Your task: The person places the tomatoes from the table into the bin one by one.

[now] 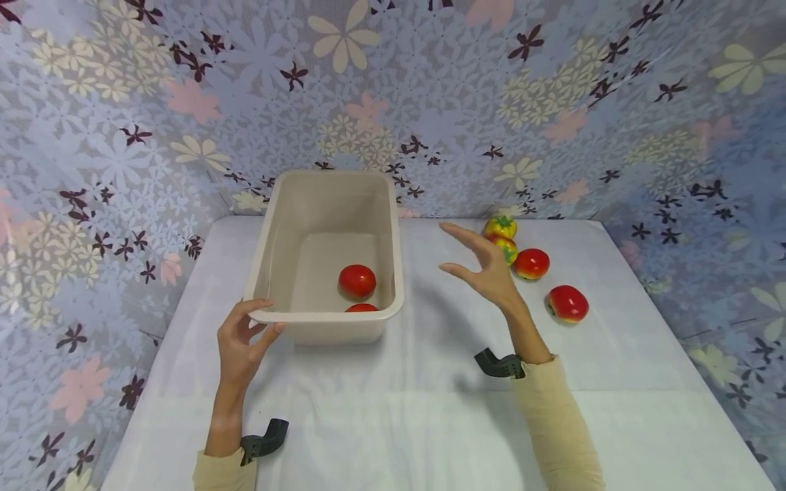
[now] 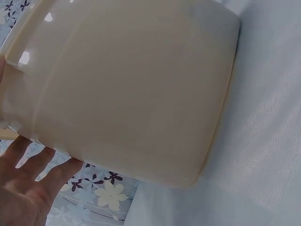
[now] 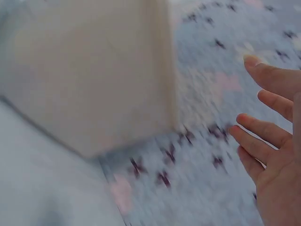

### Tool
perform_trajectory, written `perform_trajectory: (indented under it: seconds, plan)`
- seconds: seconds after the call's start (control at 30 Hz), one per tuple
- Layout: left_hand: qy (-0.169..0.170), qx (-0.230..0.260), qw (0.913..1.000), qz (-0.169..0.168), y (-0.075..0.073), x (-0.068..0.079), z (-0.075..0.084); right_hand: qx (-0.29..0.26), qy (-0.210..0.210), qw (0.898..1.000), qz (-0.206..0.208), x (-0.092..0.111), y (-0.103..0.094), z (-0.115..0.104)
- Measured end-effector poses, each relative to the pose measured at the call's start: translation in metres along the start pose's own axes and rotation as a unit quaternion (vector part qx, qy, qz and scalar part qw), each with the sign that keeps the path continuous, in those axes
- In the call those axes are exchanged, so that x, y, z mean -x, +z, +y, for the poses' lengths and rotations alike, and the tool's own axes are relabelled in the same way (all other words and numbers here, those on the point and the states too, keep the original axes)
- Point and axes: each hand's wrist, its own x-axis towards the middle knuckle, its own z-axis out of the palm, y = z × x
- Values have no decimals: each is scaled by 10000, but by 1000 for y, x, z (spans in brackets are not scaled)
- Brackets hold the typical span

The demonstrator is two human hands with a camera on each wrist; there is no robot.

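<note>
My left hand (image 1: 241, 341) grips the rim of a beige plastic bin (image 1: 334, 329) at its front left corner, the thumb at the front and the fingers over the side. The left wrist view shows the bin's outer wall (image 2: 136, 94) with the left hand (image 2: 28, 188) at its edge. Inside the bin lies a shiny red fruit (image 1: 357, 281); a second red fruit (image 1: 362, 308) is partly hidden by the front rim. My right hand (image 1: 491, 273) is raised to the right of the bin, thumb and fingers spread, holding nothing.
Right of the right hand, two red fruits (image 1: 531, 264) with yellowish undersides lie on the white-covered table (image 1: 393, 423). Behind the hand are two yellow-and-red fruits (image 1: 500, 228) with green tops, one partly covered. Flower-patterned cloth (image 1: 430, 102) rises behind the table.
</note>
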Motion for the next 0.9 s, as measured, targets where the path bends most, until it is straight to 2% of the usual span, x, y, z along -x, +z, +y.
perform_trajectory:
  seconds: [0.13,0.27,0.37,0.43,0.63,0.8,0.9]
  plan:
    - [-20,25,10000,-18,1,1,1,-243,-45,9983,522,19,-35,21]
    - [-94,-127,9999,-8,2,2,2,-190,49,9955,922,37,-61,25]
    - [-109,-248,9996,-12,1,2,3,266,503,9918,1144,49,-73,20]
    - [-113,-299,9995,-1,0,2,4,673,872,9860,1249,58,-82,28]
    - [-71,-163,9998,19,-1,4,4,1644,1766,9582,1539,90,-111,75]
    - [18,-10,10000,-83,0,3,3,2184,2468,9237,1954,118,-130,94]
    - [-4,-91,9999,-67,0,2,3,2363,2716,9121,1960,130,-136,102]
